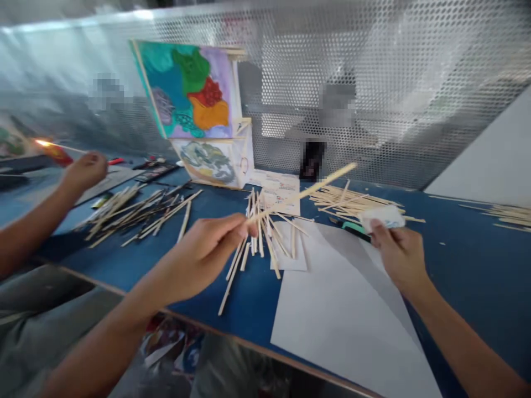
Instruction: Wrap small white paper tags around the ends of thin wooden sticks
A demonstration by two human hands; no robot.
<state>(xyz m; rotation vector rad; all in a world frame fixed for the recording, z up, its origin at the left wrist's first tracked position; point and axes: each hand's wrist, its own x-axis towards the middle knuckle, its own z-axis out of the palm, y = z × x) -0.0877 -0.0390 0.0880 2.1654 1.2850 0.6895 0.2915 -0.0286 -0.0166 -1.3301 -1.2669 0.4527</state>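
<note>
My left hand [205, 249] pinches one long wooden stick [307, 189] by its near end, and the stick slants up to the right above the blue table [477, 254]. Under it lies a loose pile of sticks [263, 235]. My right hand [398, 251] is closed on a small white piece [384, 215] that I cannot name, held just above a large white paper sheet [340, 315]. A green-handled tool [352, 228] lies beside that hand.
Another person's arm and hand [85, 171] reach in at the far left. More stick heaps lie at left [136, 210], centre back [352, 200] and far right [510, 214]. A painted cardboard model [194, 105] stands before a perforated metal screen [373, 83].
</note>
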